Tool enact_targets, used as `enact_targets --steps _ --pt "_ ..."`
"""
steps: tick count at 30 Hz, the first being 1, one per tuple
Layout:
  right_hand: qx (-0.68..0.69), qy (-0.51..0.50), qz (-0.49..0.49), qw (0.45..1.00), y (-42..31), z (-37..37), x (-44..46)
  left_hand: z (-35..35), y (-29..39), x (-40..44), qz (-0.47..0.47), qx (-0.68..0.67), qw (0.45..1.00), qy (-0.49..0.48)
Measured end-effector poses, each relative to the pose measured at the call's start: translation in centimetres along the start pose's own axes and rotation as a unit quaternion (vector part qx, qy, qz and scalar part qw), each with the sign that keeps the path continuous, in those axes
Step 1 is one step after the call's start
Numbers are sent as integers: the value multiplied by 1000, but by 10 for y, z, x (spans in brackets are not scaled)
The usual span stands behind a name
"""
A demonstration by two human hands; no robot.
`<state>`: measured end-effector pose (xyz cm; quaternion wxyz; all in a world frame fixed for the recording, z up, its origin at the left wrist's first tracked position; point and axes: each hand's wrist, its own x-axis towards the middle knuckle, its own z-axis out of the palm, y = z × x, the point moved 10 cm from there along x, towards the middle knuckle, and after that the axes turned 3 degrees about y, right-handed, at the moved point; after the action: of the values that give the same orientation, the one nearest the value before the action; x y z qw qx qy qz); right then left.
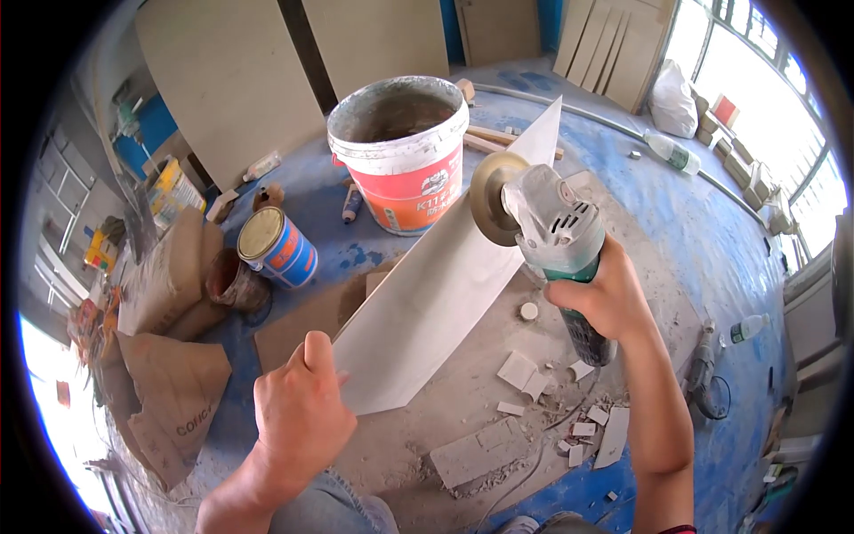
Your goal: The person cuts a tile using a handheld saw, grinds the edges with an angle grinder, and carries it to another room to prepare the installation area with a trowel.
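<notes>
My right hand [614, 294] is wrapped round the green-and-black body of an angle grinder [560, 231]. The grinder's round disc [495, 198] is at the far part of a long white tile piece [427, 311]; whether it touches the surface I cannot tell. My left hand [302, 405] is closed on the near end of this tile, which slants up and away to a sharp point. Behind the tile stands a large red-and-white bucket [400, 182], its inside stained grey.
Broken tile bits [525, 374] and dust lie on the floor before me. To the left are a blue paint can [289, 254], a dirty pot [233, 283] and paper sacks [173, 276]. At right lie another power tool [705, 374] and a plastic bottle [745, 330].
</notes>
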<state>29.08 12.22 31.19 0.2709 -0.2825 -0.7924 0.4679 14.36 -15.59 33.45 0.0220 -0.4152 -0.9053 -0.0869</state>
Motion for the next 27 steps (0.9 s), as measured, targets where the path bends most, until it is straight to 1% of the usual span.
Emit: enact_targets --steps 6,8,10,12,15,17,19,23,27 --pt "8 13 19 1000 1 -9 9 1 -1 0 1 5 1000 4" --pt "4 22 12 1000 5 -13 13 -5 5 1 30 37 998 34" --pt "1 30 4 1000 5 -17 17 -5 5 0 31 39 998 33" --pt "8 25 27 999 8 -18 19 -4 4 0 31 41 998 33" --pt "-3 22 26 999 5 -23 23 -4 5 -1 35 44 998 36" --pt "-3 28 22 999 6 -27 27 1 -2 -1 0 6 1000 11" --pt "-3 34 18 999 6 -31 30 1 -1 -2 2 7 1000 11" --pt "12 36 42 998 10 -37 35 0 2 -3 4 1 1000 14" --pt "32 49 61 996 18 -47 42 -4 10 -3 43 47 998 29"
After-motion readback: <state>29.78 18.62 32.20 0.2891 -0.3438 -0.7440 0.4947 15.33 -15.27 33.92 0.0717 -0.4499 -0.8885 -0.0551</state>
